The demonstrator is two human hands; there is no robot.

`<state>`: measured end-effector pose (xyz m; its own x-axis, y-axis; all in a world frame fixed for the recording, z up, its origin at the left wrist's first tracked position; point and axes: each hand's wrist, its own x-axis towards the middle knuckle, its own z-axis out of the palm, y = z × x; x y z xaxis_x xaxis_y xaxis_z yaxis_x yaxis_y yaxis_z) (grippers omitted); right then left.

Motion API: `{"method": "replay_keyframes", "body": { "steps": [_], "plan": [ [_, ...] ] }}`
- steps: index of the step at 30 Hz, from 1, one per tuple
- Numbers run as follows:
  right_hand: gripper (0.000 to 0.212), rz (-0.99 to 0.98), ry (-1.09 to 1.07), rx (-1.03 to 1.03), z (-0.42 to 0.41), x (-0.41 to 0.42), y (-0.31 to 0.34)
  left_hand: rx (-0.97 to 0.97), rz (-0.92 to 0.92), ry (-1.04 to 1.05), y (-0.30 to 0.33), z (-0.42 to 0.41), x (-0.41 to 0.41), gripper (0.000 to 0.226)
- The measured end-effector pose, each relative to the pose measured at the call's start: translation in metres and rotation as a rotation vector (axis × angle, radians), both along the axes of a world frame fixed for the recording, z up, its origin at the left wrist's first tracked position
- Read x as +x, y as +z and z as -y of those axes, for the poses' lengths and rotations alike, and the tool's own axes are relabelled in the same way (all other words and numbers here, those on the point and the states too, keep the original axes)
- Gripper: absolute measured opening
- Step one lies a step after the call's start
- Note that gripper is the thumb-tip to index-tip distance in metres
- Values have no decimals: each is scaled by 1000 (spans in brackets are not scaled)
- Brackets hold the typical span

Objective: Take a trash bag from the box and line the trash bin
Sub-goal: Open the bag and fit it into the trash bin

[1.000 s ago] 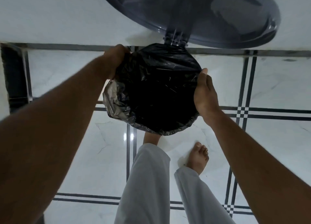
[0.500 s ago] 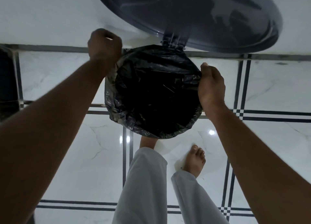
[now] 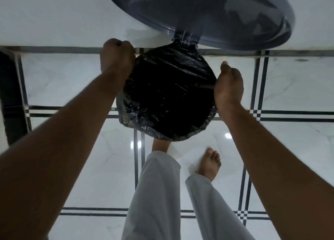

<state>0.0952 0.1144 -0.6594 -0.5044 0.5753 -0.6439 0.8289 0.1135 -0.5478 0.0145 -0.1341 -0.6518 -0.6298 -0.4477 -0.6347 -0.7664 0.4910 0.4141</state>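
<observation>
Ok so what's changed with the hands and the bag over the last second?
The left hand rose from the bag's far-left edge and closed into a fist, pulling the film out over the rim. The right hand curled from flat to gripping the right edge. The slack on the left has tightened. The lid stayed up, feet unmoved.

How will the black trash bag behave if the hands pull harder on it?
The trash bag looks thin and floppy: it wrinkles at the rim. It would probably stretch or slip rather than resist. The left hand, closed on its edge, might tear it.
</observation>
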Motion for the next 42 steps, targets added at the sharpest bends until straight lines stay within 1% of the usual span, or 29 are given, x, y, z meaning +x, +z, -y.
{"method": "replay_keyframes", "body": {
  "steps": [2,3,4,5,7,8,10,11,13,16,17,18,20,21,22,23,26,28,29,31,33,34,35,36,38,39,40,41,42],
  "plan": [
    [38,22,-67,-20,4,17,7,-74,-14,131,11,-2,34,51],
    [46,59,-100,-61,7,24,9,-30,12,218,13,-4,51,57],
    [51,94,-124,-114,11,32,10,59,51,311,14,-5,71,64],
    [51,122,-144,-178,16,38,13,196,101,381,12,-4,87,68],
    [47,163,-169,-287,24,46,17,502,157,504,7,-2,105,68],
    [48,169,-192,-314,25,46,20,602,178,591,7,-2,108,68],
    [57,175,-234,-358,21,43,22,654,220,729,12,-1,109,74],
    [59,191,-247,-381,18,40,23,637,226,757,15,-1,106,75],
    [56,204,-256,-384,10,37,25,518,243,749,22,-2,103,68],
    [53,192,-267,-326,3,42,26,147,188,634,29,0,104,54],
    [56,200,-268,-309,3,44,26,102,142,575,31,0,104,51],
    [54,214,-277,-304,4,48,28,145,99,527,30,-1,102,47],
    [43,253,-309,-367,9,56,31,362,108,462,34,-5,99,47],
    [50,246,-330,-432,12,59,33,461,147,444,39,-6,97,50],
    [53,248,-338,-474,15,61,33,506,177,449,40,-4,96,55],
    [56,250,-350,-486,17,61,35,511,204,477,41,-1,93,59],
    [62,280,-405,-417,22,61,34,387,258,550,44,3,92,71],
    [55,286,-425,-441,25,63,32,427,267,558,49,-3,96,66],
    [50,260,-437,-490,28,63,32,468,270,589,50,-7,99,62],
    [49,236,-465,-501,33,63,33,507,262,670,56,-14,106,59],
    [50,273,-539,-438,31,68,33,440,265,758,52,-13,118,67],
    [47,261,-550,-455,32,72,30,438,285,790,51,-12,125,72],
    [44,214,-509,-507,34,74,32,511,288,828,51,-10,131,76],
    [47,155,-469,-578,35,77,33,613,285,860,50,-10,139,79],
    [56,117,-446,-588,36,79,41,689,274,900,53,-15,149,83],
    [58,128,-446,-555,36,78,45,644,281,888,50,-15,153,83],
    [62,150,-435,-507,35,77,48,516,261,864,49,-17,155,79],
    [66,173,-422,-454,34,76,50,353,228,797,46,-17,155,73],
    [68,175,-396,-410,32,74,53,244,160,698,48,-17,154,63]
  ]
}}
